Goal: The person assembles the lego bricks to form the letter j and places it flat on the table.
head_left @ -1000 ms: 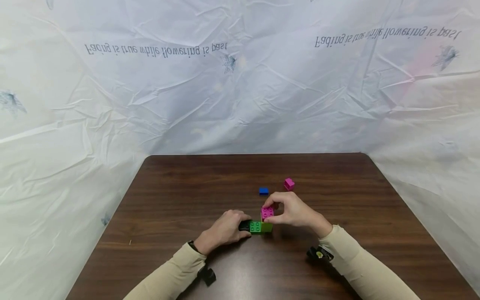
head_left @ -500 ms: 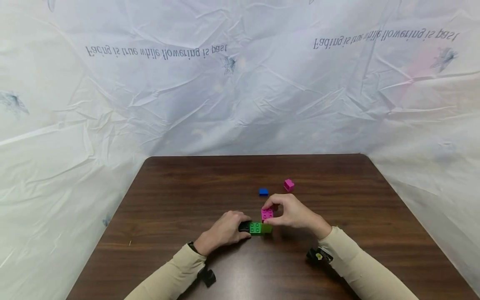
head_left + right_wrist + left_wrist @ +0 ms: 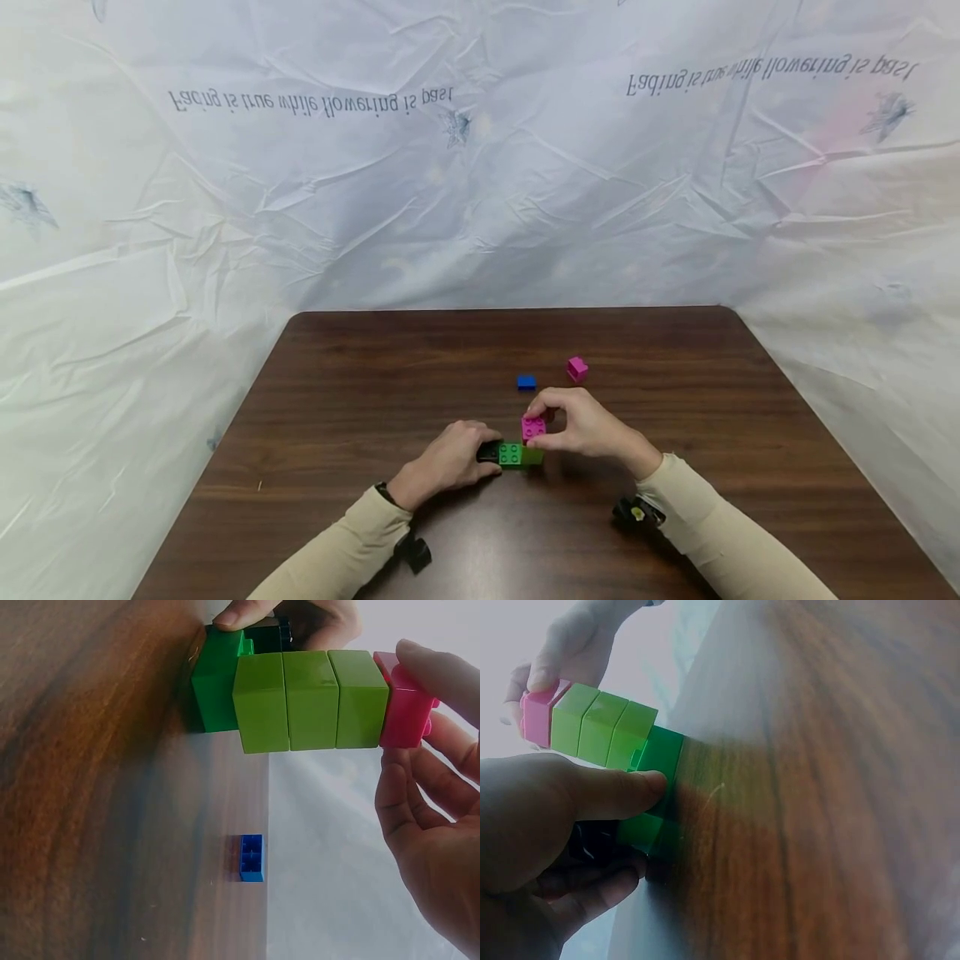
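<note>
A stack of toy building bricks stands on the brown table. Its base is a long dark green brick (image 3: pixel 216 686) with studs showing on top in the head view. Three light green bricks (image 3: pixel 310 701) rise in a column from its right end, and a pink brick (image 3: pixel 405 705) caps that column. My right hand (image 3: pixel 588 423) pinches the pink brick between thumb and fingers. My left hand (image 3: pixel 450 461) grips the base at its left, thumb on one side and fingers on the other. Beside its fingers sits a black brick (image 3: pixel 489 452), partly hidden by the hand.
Beyond the stack lie a small blue brick (image 3: pixel 527 382) and a second pink brick (image 3: pixel 577 369), the latter on its side. The wooden table (image 3: pixel 360 367) ends at a white printed sheet (image 3: pixel 480 183) hanging behind and at both sides.
</note>
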Action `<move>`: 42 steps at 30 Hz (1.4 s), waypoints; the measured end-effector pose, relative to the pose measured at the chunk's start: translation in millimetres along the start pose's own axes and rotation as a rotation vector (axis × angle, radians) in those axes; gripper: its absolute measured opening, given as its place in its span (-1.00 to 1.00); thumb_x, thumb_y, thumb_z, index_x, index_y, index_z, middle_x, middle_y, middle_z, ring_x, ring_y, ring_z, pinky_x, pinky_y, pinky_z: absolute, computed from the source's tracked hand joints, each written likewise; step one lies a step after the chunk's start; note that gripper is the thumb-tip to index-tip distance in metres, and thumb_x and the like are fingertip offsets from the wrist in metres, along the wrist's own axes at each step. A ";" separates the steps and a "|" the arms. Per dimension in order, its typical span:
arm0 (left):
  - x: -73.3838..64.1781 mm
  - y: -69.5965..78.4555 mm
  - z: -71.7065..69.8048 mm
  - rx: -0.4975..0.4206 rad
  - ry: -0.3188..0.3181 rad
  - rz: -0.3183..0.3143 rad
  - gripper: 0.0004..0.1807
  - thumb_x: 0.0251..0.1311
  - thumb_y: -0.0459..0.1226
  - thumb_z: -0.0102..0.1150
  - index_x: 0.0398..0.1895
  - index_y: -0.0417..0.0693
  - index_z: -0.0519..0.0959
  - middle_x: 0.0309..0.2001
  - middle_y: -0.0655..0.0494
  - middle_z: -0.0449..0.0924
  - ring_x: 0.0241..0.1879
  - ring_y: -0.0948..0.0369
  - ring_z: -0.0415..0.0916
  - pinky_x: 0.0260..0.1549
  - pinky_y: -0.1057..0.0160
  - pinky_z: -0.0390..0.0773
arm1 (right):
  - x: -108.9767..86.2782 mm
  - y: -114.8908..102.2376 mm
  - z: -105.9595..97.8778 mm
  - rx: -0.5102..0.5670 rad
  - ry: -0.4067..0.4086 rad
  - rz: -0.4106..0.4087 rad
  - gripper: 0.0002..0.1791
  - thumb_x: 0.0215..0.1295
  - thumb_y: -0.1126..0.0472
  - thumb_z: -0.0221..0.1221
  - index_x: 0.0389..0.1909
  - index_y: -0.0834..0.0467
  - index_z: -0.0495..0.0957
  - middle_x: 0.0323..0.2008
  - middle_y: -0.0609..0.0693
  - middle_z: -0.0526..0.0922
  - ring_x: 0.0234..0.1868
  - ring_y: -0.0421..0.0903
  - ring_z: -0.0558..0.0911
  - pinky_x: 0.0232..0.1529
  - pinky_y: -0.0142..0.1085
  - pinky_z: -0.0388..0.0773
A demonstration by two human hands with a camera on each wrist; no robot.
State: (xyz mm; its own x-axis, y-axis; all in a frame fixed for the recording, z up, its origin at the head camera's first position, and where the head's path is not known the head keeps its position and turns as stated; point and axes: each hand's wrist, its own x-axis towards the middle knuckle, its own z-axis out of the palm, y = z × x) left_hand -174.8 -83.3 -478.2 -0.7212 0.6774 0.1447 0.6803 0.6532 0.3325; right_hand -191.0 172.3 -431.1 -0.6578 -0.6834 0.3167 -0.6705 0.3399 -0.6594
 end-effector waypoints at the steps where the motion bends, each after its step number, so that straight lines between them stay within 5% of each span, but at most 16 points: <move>1: 0.0 0.1 0.1 0.000 0.001 0.001 -0.55 0.10 -0.04 0.41 0.02 -0.05 0.65 -0.17 0.14 0.69 -0.22 0.32 0.59 -0.26 0.40 0.57 | 0.0 -0.2 0.1 0.001 0.002 0.001 -0.72 0.13 0.00 0.40 -0.19 -0.04 0.59 -0.21 -0.19 0.65 -0.30 -0.31 0.57 -0.28 -0.14 0.62; 15: -1.0 2.6 2.8 -0.010 0.023 0.016 -0.56 0.07 -0.06 0.43 -0.02 -0.08 0.66 -0.19 0.13 0.69 -0.22 0.29 0.61 -0.25 0.35 0.60 | -3.0 -1.0 4.3 -0.015 0.038 0.013 -0.74 0.09 0.03 0.43 -0.25 -0.04 0.60 -0.23 -0.17 0.66 -0.30 -0.29 0.57 -0.29 -0.15 0.60; 26: 0.1 1.8 2.2 -0.009 0.036 0.024 -0.56 0.08 -0.06 0.42 -0.02 -0.08 0.66 -0.20 0.13 0.69 -0.22 0.29 0.61 -0.26 0.36 0.59 | 0.0 -3.9 4.4 0.019 0.045 0.020 -0.68 -0.02 0.19 0.50 -0.27 0.14 0.60 -0.26 0.01 0.66 -0.35 -0.06 0.61 -0.32 -0.15 0.59; 42: -1.6 3.7 -0.4 -0.009 0.012 0.007 -0.56 0.09 -0.06 0.42 0.00 -0.06 0.65 -0.19 0.13 0.68 -0.22 0.30 0.60 -0.26 0.37 0.58 | -1.1 -4.3 -1.6 0.013 -0.046 0.056 -0.67 0.12 -0.05 0.39 -0.17 -0.05 0.54 -0.26 -0.22 0.61 -0.31 -0.31 0.58 -0.27 -0.12 0.62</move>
State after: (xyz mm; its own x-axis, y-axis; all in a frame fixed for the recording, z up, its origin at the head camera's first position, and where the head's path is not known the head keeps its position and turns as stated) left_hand -171.2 -82.1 -476.8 -0.7180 0.6777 0.1584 0.6842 0.6455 0.3395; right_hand -187.9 172.6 -427.5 -0.6776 -0.6925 0.2475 -0.6284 0.3704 -0.6840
